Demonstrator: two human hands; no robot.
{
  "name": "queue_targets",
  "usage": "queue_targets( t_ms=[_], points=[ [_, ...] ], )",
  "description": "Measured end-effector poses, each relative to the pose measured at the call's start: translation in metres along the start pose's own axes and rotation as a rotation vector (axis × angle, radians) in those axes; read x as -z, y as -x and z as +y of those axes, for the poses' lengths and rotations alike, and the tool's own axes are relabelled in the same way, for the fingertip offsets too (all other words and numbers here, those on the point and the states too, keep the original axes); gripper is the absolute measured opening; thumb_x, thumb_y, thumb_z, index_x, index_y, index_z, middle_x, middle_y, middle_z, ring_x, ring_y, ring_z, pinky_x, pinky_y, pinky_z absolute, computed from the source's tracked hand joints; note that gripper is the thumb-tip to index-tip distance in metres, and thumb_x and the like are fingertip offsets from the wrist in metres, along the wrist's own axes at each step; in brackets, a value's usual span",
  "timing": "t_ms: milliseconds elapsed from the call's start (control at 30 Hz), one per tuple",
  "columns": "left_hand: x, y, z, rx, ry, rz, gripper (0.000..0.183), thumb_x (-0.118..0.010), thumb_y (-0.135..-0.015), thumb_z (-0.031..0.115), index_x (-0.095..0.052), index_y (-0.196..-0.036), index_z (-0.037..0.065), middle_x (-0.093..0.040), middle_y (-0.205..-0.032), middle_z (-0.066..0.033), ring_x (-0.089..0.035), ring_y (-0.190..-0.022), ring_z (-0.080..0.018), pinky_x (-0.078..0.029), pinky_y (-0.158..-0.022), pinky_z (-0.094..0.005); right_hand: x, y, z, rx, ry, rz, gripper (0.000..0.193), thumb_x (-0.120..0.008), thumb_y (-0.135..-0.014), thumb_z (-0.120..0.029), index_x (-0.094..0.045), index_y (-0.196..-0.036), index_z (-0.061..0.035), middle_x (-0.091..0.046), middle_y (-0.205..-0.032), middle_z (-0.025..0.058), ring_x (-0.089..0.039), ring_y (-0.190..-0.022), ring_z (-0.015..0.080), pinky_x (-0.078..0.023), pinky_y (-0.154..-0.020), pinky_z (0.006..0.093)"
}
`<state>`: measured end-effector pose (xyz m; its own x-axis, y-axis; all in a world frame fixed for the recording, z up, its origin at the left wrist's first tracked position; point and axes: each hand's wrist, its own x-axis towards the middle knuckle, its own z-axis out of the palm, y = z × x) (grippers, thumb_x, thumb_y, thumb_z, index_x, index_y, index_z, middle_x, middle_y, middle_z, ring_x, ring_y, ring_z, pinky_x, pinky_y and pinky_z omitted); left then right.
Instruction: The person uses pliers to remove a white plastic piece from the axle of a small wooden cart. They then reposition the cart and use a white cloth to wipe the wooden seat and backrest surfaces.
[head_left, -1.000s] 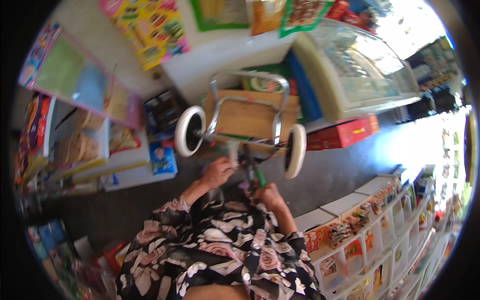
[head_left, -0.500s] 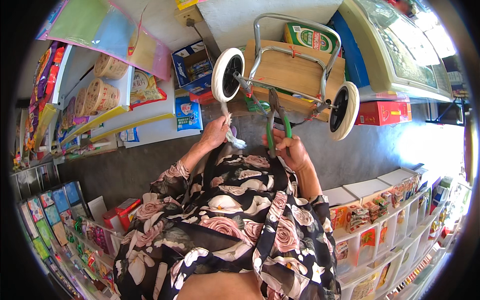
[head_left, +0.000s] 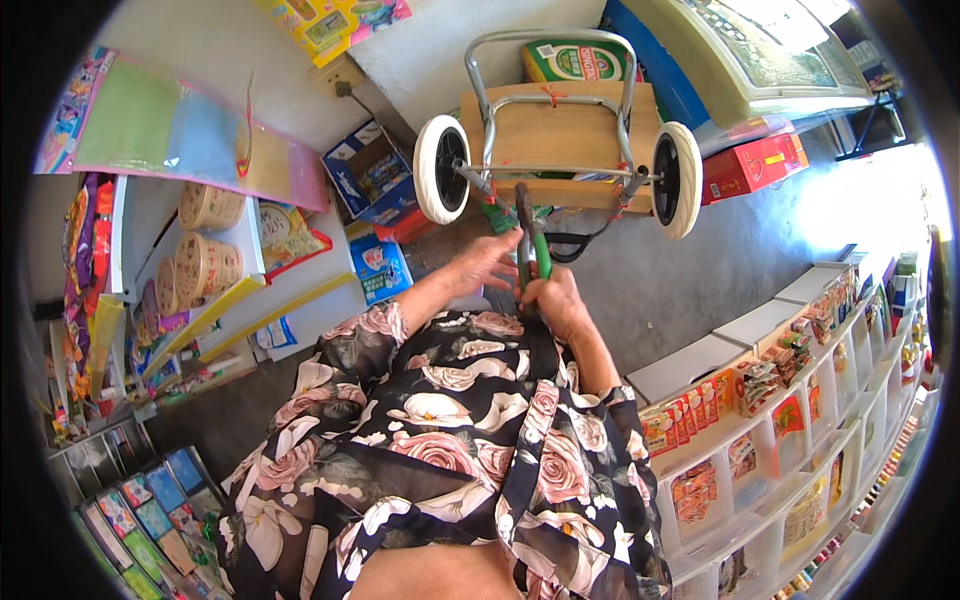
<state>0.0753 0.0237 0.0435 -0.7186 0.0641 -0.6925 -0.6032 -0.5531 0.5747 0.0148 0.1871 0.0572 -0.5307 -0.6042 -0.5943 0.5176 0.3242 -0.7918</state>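
Note:
Pliers with green handles are gripped in my right hand, closed around the handles. Their dark jaws point away from me, toward the near side of a metal-framed cart with two white-tyred wheels. Whether the jaws touch the cart I cannot tell. My left hand is just left of the pliers, its fingers stretched out toward them and apart. A wooden board shows in the frame, with red ties on the tubing. A dark strap or loop hangs at the near side.
To the left are shelves with round tubs and bagged goods. A blue open box stands by the wall. At the right are a red carton and a glass-topped cabinet. Clear bins of packets line the lower right.
My left hand has moved right, up to the pliers; the white strip it held is out of sight. The pliers have shifted left, with their handles closer together. The view has shifted.

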Motion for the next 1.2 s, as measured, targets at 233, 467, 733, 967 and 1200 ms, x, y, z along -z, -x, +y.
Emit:
queue_targets(
  t_ms=[233,467,733,967,1200],
  points=[
    [-0.022,-0.019,-0.014,0.225,0.332,0.217,0.02,-0.064,-0.082,0.03,-0.056,-0.087,0.012,-0.058,-0.076,-0.0039,-0.058,-0.069,-0.0204,-0.048,-0.066,-0.0375,-0.021,0.016,0.006,0.174,0.591,0.095,0.032,-0.053,-0.068,-0.01,-0.056,-0.093,0.0102,-0.059,-0.081,0.0341,-0.06,-0.083,0.0463,-0.047,-0.074,0.0495],
    [0.033,0.016,-0.06,0.247,0.542,0.342,0.013,-0.059,-0.08,0.006,-0.052,-0.085,-0.003,-0.057,-0.075,-0.0132,-0.059,-0.069,-0.026,-0.051,-0.069,-0.0409,-0.029,0.013,0.006,0.31,0.626,-0.301,0.046,-0.055,-0.081,-0.019,-0.047,-0.113,0.0132,-0.059,-0.085,0.0306,-0.06,-0.084,0.0431,-0.047,-0.073,0.0472],
    [0.066,0.114,-0.024,-0.373,0.267,0.966,0.03,-0.066,-0.077,-0.001,-0.047,-0.101,0.003,-0.057,-0.078,-0.0081,-0.06,-0.069,-0.0201,-0.052,-0.062,-0.0323,-0.047,-0.076,-0.001,0.508,0.37,0.322,0.041,-0.053,-0.088,-0.013,-0.046,-0.125,0.0032,-0.059,-0.097,0.0213,-0.058,-0.084,0.0355,-0.047,-0.076,0.0397],
    [0.076,0.106,0.108,-0.522,-0.637,0.84,0.041,-0.067,-0.081,0.022,-0.051,-0.112,0.001,-0.058,-0.09,-0.0048,-0.053,-0.083,-0.0143,-0.044,-0.078,-0.0287,-0.065,-0.125,0.002,0.665,0.317,0.533,0.042,-0.05,-0.086,0.001,-0.042,-0.126,0.0072,-0.054,-0.099,0.0234,-0.054,-0.088,0.0376,-0.046,-0.077,0.041],
    [0.067,0.042,0.207,-0.756,-0.892,0.745,0.034,-0.065,-0.082,0.019,-0.054,-0.108,0.0,-0.058,-0.088,-0.0048,-0.054,-0.08,-0.0129,-0.044,-0.076,-0.028,-0.078,-0.133,-0.006,0.611,0.233,0.527,0.047,-0.047,-0.085,0.004,-0.035,-0.131,0.007,-0.053,-0.103,0.0204,-0.055,-0.087,0.0318,-0.047,-0.074,0.0383]
  ],
)
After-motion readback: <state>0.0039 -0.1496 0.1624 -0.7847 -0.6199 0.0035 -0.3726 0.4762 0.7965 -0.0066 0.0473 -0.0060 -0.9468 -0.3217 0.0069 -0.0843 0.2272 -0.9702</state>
